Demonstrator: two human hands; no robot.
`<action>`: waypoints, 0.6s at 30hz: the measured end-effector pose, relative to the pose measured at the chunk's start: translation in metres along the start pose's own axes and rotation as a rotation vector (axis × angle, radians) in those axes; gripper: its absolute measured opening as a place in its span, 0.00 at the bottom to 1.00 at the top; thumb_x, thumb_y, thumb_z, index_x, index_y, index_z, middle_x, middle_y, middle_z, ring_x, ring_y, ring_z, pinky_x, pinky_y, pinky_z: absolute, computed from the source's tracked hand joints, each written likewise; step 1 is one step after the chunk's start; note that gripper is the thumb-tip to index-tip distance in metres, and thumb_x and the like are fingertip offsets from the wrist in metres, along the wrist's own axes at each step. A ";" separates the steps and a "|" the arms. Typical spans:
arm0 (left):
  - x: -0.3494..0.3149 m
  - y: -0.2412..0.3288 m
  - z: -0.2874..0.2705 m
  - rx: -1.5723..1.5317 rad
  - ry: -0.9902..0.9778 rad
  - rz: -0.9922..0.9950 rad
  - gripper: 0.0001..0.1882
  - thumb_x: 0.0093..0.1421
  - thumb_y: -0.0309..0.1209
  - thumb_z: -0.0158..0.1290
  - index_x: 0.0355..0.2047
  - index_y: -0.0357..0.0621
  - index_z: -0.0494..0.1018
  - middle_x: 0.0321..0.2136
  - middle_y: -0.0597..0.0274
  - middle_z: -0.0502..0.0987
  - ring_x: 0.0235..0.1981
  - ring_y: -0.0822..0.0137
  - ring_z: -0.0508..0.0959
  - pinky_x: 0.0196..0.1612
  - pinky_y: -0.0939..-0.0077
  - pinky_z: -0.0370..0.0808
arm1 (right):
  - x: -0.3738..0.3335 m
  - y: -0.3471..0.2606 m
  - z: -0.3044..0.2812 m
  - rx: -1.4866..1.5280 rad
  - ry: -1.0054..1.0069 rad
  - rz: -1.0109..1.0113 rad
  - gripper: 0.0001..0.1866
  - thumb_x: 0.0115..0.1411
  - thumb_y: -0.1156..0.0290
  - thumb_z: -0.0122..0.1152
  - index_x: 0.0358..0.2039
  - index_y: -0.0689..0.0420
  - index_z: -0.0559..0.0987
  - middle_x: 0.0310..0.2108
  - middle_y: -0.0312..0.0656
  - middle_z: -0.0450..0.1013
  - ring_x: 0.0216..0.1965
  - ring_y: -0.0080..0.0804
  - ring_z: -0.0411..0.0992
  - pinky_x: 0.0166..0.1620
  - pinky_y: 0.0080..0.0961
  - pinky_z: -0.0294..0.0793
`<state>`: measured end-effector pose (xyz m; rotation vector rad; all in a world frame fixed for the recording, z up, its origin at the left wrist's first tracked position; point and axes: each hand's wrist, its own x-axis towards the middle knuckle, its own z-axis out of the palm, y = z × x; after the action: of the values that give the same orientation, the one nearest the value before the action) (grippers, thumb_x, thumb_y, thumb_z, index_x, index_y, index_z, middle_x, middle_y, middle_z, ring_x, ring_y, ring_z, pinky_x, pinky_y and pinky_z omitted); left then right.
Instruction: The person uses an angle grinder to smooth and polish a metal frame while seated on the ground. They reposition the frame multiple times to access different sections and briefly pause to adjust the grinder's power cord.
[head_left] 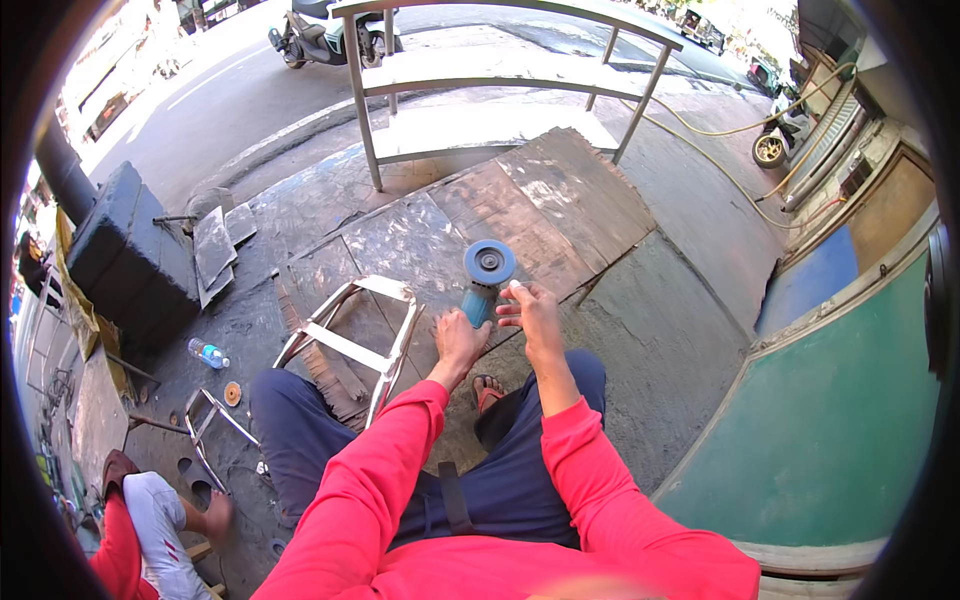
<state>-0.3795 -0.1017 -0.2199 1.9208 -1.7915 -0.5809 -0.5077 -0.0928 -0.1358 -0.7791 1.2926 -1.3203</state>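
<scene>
Red sleeves (375,490) lead to the hands: the left hand (459,340) wraps around a blue angle grinder (477,304) above the wooden board's (560,205) near edge; the right hand (536,318), half curled beside the disc (490,261), holds something or nothing, I cannot tell. A white metal frame (350,347) stands at the board's left end.

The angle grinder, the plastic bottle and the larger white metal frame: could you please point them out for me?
Angle grinder (477,304): head view, on its teal body.
Plastic bottle (209,353): head view, on its middle.
Larger white metal frame (347,348): head view, on its nearer crossbar.
</scene>
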 end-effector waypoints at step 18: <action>0.000 -0.004 0.008 0.074 0.084 0.085 0.26 0.50 0.43 0.65 0.36 0.27 0.77 0.38 0.41 0.77 0.46 0.44 0.75 0.49 0.55 0.72 | -0.004 0.001 0.006 -0.022 -0.017 -0.005 0.13 0.64 0.65 0.57 0.34 0.64 0.76 0.32 0.42 0.76 0.25 0.28 0.76 0.24 0.24 0.75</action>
<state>-0.3808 -0.1014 -0.2292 1.8767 -1.8546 -0.4043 -0.5007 -0.0906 -0.1343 -0.8081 1.2946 -1.3024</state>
